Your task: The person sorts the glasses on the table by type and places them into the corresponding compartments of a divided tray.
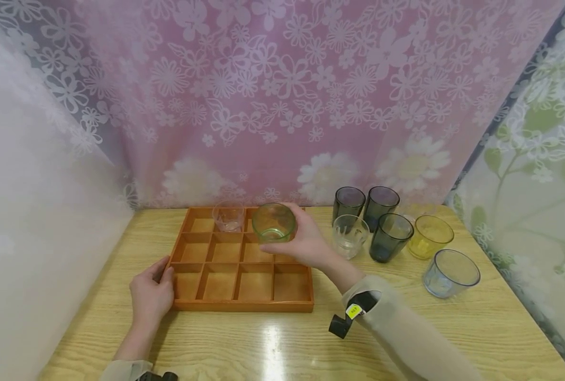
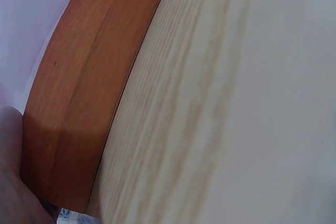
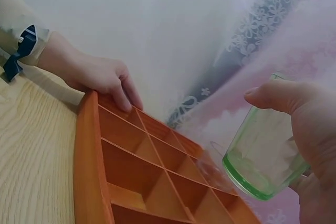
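Note:
My right hand [image 1: 306, 238] grips a light green glass [image 1: 274, 222] by its side, held over the back right part of a wooden compartment tray [image 1: 244, 306]. In the right wrist view, the thumb and fingers wrap round the green glass [image 3: 262, 150], which is tilted above the tray [image 3: 86, 166]. A clear glass [image 1: 229, 217] stands in a back-row compartment, left of the green one. My left hand [image 1: 152, 291] holds the tray's left wall near the front corner, thumb and fingers over the edge. The left wrist view shows part of this hand [image 2: 16, 177] against the tray's wall [image 2: 79, 103].
Right of the tray stand three dark grey glasses [image 1: 391, 238], a clear ribbed glass [image 1: 350, 237], a yellow glass [image 1: 429, 238] and a pale blue glass [image 1: 450, 274]. Another clear glass is partly hidden behind the yellow one. A pink flowered curtain [image 1: 272, 106] hangs behind the table [image 1: 215, 344].

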The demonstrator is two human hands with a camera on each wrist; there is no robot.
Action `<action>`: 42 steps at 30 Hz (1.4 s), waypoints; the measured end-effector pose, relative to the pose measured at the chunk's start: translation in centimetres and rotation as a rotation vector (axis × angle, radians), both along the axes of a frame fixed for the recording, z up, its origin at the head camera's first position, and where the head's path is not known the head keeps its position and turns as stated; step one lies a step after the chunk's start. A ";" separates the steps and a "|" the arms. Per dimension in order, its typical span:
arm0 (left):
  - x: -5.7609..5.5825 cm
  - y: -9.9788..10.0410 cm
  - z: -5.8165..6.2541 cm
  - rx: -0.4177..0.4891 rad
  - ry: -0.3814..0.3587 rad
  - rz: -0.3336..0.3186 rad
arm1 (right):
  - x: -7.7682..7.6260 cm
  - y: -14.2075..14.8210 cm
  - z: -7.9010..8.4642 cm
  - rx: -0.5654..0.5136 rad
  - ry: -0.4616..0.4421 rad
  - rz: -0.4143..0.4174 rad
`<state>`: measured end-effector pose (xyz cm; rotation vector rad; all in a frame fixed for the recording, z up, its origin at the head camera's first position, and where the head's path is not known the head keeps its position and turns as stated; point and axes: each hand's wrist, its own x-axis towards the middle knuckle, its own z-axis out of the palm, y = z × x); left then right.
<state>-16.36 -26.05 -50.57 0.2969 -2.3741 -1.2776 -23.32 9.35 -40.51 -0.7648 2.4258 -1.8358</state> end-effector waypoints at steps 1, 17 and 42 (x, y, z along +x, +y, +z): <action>0.0 0.0 0.0 0.002 0.001 -0.002 | -0.1 -0.4 -0.1 0.000 -0.007 0.001; -0.3 -0.1 0.1 0.015 0.009 0.006 | -1.7 -6.1 -2.1 0.007 -0.029 -0.003; -0.3 -0.2 -0.2 0.054 -0.005 0.001 | -2.6 -11.1 -5.3 -0.014 -0.078 0.004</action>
